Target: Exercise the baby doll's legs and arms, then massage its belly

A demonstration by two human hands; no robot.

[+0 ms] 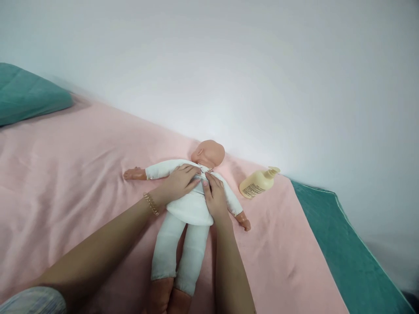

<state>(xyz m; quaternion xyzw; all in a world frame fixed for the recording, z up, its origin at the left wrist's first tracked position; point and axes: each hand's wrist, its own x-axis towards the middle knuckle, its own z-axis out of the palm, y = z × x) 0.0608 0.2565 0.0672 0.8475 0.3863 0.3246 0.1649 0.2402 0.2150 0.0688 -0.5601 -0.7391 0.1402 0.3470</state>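
A bald baby doll (pixel 193 205) in a white top and white trousers lies on its back on a pink sheet (pixel 81 174), head toward the wall. My left hand (pixel 178 181), with a gold bracelet at the wrist, lies flat on the doll's chest with its fingers stretched out. My right hand (pixel 215 197) rests on the other side of the chest, fingertips pressed at the middle of the white top near the collar. Both hands touch the top's fabric; whether either pinches it is hidden.
A cream pump bottle (pixel 257 183) lies on its side on the sheet, right of the doll's head. A teal pillow (pixel 26 93) sits at the far left. Teal bedding (pixel 347 257) shows at the right edge. A white wall (pixel 262 65) runs behind.
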